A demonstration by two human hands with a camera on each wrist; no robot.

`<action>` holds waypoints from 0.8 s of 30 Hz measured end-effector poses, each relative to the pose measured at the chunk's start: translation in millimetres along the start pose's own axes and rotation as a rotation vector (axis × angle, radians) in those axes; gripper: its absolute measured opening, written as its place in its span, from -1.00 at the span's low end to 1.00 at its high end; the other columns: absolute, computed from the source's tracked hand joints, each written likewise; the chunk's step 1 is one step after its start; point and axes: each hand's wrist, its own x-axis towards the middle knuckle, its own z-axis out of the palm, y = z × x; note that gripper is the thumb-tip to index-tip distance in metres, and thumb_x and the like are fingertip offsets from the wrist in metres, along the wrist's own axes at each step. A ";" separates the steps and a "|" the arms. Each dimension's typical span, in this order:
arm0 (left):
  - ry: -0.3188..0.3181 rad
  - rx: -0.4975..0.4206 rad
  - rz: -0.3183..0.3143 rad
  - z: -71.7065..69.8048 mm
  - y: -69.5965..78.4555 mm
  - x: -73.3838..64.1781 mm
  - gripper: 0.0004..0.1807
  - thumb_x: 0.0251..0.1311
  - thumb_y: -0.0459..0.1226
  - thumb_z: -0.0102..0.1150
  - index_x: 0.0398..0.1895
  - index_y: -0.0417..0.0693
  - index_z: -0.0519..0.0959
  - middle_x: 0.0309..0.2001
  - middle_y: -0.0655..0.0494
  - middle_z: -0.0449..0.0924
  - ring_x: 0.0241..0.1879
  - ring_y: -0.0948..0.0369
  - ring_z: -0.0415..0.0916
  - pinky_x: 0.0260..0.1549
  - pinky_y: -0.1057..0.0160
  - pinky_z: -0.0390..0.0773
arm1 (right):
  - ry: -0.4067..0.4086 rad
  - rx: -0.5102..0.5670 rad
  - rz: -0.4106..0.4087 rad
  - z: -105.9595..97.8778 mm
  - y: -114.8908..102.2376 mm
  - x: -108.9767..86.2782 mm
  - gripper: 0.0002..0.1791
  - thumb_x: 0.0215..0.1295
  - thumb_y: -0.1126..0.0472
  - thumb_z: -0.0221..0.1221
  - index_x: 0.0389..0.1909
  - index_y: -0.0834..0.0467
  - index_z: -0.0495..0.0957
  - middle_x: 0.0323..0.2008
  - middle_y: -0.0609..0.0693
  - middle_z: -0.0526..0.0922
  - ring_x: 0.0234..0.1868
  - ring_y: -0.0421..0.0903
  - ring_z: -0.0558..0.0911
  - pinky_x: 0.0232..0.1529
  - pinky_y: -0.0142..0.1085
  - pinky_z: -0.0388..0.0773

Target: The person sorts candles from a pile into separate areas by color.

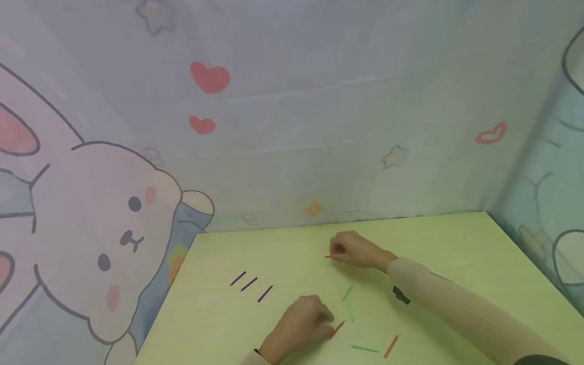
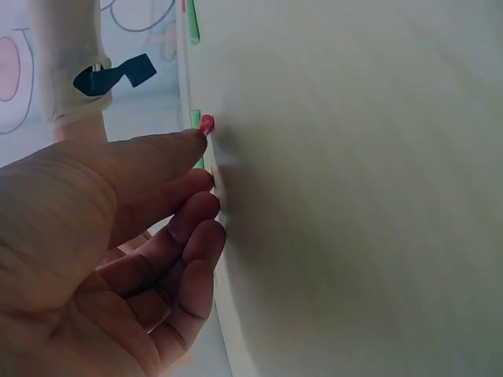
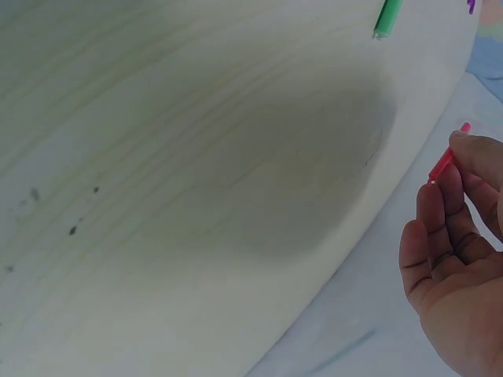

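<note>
My right hand pinches a red birthday candle between thumb and fingers, over the far middle of the table; a small wick shows at its lower end. Lower down, my left hand is at another red candle, which lies slanted on the table. In the left wrist view its thumb tip is right at this candle's end, and the index finger is apart from the thumb. Green candles lie between the two hands. A third green candle and a red candle are at the near edge.
Three purple candles lie slanted in a row on the left of the pale yellow table. Behind the table hangs a printed cloth with hearts and stars; a rabbit figure fills its left part.
</note>
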 end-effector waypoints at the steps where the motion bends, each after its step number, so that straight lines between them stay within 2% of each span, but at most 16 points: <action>1: 0.000 0.007 0.001 -0.9 1.4 -0.1 -0.79 0.07 -0.11 0.57 -0.21 0.15 0.84 -0.34 0.44 0.70 -0.33 0.55 0.46 -0.35 0.58 0.43 | -0.004 0.000 -0.001 1.6 0.6 1.7 -0.90 0.40 0.17 0.35 -0.34 -0.02 0.65 -0.38 -0.25 0.56 -0.35 -0.26 0.50 -0.31 -0.35 0.54; 3: 0.013 0.014 0.015 -1.8 3.5 -0.3 -0.85 0.07 -0.12 0.56 -0.28 0.17 0.84 -0.38 0.47 0.68 -0.37 0.56 0.43 -0.38 0.59 0.40 | -0.013 0.002 -0.003 4.4 1.0 4.5 -0.91 0.38 0.19 0.36 -0.33 0.00 0.65 -0.37 -0.24 0.57 -0.35 -0.26 0.50 -0.30 -0.35 0.55; 5: 0.029 0.005 0.035 -1.0 4.6 0.3 -0.98 0.13 -0.14 0.51 -0.42 0.23 0.83 -0.46 0.53 0.64 -0.43 0.58 0.39 -0.42 0.59 0.37 | -0.020 0.005 -0.004 7.1 1.5 7.0 -0.91 0.37 0.22 0.36 -0.33 0.02 0.66 -0.37 -0.23 0.58 -0.34 -0.26 0.51 -0.29 -0.35 0.55; 9: 0.017 -0.034 0.037 0.5 6.9 1.7 -0.79 0.16 -0.15 0.45 -0.62 0.29 0.73 -0.61 0.60 0.47 -0.52 0.57 0.29 -0.48 0.59 0.30 | -0.035 -0.002 0.001 12.5 2.1 11.4 -0.91 0.36 0.25 0.36 -0.33 0.03 0.67 -0.36 -0.22 0.59 -0.33 -0.27 0.52 -0.27 -0.36 0.55; 13: -0.017 0.003 0.026 0.7 9.6 1.6 -0.90 0.04 -0.05 0.55 -0.48 0.26 0.78 -0.58 0.58 0.43 -0.49 0.56 0.27 -0.47 0.57 0.28 | -0.044 -0.015 0.007 15.6 2.6 13.2 -0.91 0.36 0.26 0.36 -0.34 0.03 0.67 -0.37 -0.22 0.58 -0.34 -0.27 0.52 -0.28 -0.37 0.55; 17: -0.026 0.027 0.016 -0.1 11.0 0.3 -0.82 -0.01 -0.06 0.60 -0.31 0.24 0.84 -0.45 0.55 0.60 -0.42 0.58 0.33 -0.40 0.55 0.34 | -0.054 -0.022 0.012 16.3 0.1 15.0 -0.91 0.37 0.26 0.35 -0.34 0.05 0.67 -0.38 -0.21 0.58 -0.34 -0.26 0.51 -0.28 -0.37 0.54; 20: -0.028 0.016 0.004 -0.8 11.2 -0.4 -0.82 0.00 -0.12 0.58 -0.28 0.22 0.85 -0.40 0.54 0.66 -0.39 0.59 0.38 -0.36 0.55 0.37 | -0.061 -0.012 0.017 16.5 -1.6 16.4 -0.92 0.37 0.28 0.35 -0.33 0.08 0.67 -0.38 -0.18 0.59 -0.34 -0.24 0.52 -0.28 -0.35 0.55; 24: -0.010 0.007 0.018 -0.9 9.6 -1.2 -0.85 0.03 -0.17 0.58 -0.29 0.20 0.86 -0.39 0.50 0.71 -0.35 0.58 0.49 -0.31 0.57 0.44 | -0.072 -0.003 0.038 19.8 0.1 19.4 -0.92 0.38 0.24 0.35 -0.33 0.10 0.68 -0.38 -0.19 0.59 -0.36 -0.25 0.52 -0.30 -0.36 0.55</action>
